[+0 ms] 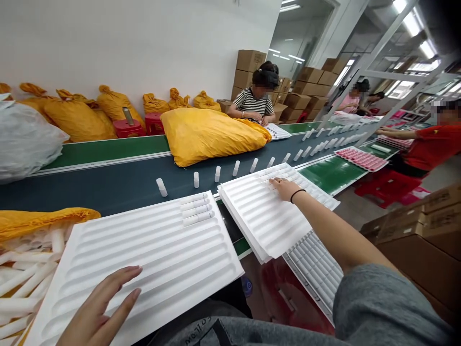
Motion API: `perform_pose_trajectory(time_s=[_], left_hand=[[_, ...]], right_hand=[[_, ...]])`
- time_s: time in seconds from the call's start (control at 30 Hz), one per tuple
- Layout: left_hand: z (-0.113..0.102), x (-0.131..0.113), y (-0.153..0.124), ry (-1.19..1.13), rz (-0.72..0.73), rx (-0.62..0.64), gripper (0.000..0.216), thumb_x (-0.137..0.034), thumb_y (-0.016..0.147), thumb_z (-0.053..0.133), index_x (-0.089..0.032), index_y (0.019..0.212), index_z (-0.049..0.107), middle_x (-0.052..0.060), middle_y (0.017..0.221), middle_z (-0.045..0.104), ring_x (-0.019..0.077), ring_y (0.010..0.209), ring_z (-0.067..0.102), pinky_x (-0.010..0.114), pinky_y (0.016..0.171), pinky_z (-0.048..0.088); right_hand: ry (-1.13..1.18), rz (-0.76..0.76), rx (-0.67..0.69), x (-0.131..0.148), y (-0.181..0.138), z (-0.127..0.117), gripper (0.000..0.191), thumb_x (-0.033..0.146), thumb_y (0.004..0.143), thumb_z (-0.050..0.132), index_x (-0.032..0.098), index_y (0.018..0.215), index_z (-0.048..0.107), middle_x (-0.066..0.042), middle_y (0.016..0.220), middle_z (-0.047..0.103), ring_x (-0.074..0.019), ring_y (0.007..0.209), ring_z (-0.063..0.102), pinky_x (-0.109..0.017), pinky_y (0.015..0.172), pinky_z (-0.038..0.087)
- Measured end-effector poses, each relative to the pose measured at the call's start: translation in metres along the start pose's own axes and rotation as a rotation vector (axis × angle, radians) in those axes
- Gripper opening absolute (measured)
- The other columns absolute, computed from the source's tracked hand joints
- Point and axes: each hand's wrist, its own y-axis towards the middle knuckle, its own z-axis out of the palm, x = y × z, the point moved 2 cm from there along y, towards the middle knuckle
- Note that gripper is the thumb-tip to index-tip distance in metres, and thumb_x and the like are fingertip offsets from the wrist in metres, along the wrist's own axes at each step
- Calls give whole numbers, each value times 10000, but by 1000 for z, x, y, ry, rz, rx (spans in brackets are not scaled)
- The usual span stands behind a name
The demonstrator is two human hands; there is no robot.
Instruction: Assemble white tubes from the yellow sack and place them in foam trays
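My left hand (pixel 99 310) lies flat and open on the near edge of a white grooved foam tray (pixel 151 254). That tray has several white tubes (pixel 194 210) lying in its far right grooves. My right hand (pixel 284 187) reaches out to a stack of white grooved trays (pixel 259 216) on the right, palm down, fingers resting on the top tray near its far edge. A black band sits on that wrist. Neither hand holds anything.
A dark conveyor belt (pixel 118 185) carries a row of upright white tubes (pixel 216 174). A yellow sack (pixel 211 134) lies across it. An open yellow bag of white tubes (pixel 25 269) sits at my left. Other people work at the far side and right. Cardboard boxes (pixel 425 226) stand at right.
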Motion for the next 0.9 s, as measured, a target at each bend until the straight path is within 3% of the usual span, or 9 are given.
perform_pose_trajectory(time_s=[0.1, 0.3, 0.53, 0.63, 0.73, 0.9], left_hand=[[15, -20, 4, -36, -66, 39, 406, -532, 778, 555, -338, 1131, 604, 16, 1287, 563, 287, 1133, 566, 230, 571, 573], [18, -18, 5, -14, 32, 61, 358, -480, 769, 600, -338, 1096, 631, -1, 1200, 630, 260, 1101, 596, 320, 827, 564], [18, -22, 2, -50, -25, -77, 369, -556, 748, 577, -318, 1017, 661, -1, 1084, 688, 269, 1018, 640, 298, 662, 600], [19, -9, 5, -16, -19, -43, 366, -549, 724, 603, -329, 1010, 665, -14, 1095, 688, 269, 1018, 644, 270, 610, 596], [19, 2, 9, 13, 4, 21, 370, -515, 723, 624, -335, 1046, 652, -19, 1132, 674, 262, 1044, 635, 243, 605, 589], [17, -12, 12, 5, 24, 76, 379, -486, 766, 605, -294, 1092, 632, 17, 1169, 650, 255, 1068, 618, 228, 628, 578]], right_hand=[[-42, -87, 82, -9, 20, 6, 715, 22, 735, 520, 159, 1407, 319, -179, 1422, 341, -297, 1248, 427, -399, 951, 429], [-121, -169, 206, -24, 48, -3, 794, 55, 630, 648, 177, 1364, 372, -162, 1375, 388, -307, 1208, 464, -390, 920, 447], [-158, -268, 209, -32, 61, -13, 823, 165, 493, 819, 126, 1252, 502, -182, 1274, 460, -330, 1100, 518, -375, 909, 424], [-158, -295, 201, -41, 62, -14, 703, 207, 497, 828, 141, 1155, 587, -160, 1260, 494, -324, 1104, 516, -358, 905, 414], [-137, -291, 192, -51, 55, -9, 514, 272, 604, 774, 168, 1088, 632, -112, 1136, 601, -271, 1025, 568, -313, 845, 429], [-117, -258, 66, -54, 26, 1, 269, 303, 744, 631, 196, 985, 682, -86, 1088, 650, -248, 978, 593, -304, 806, 417]])
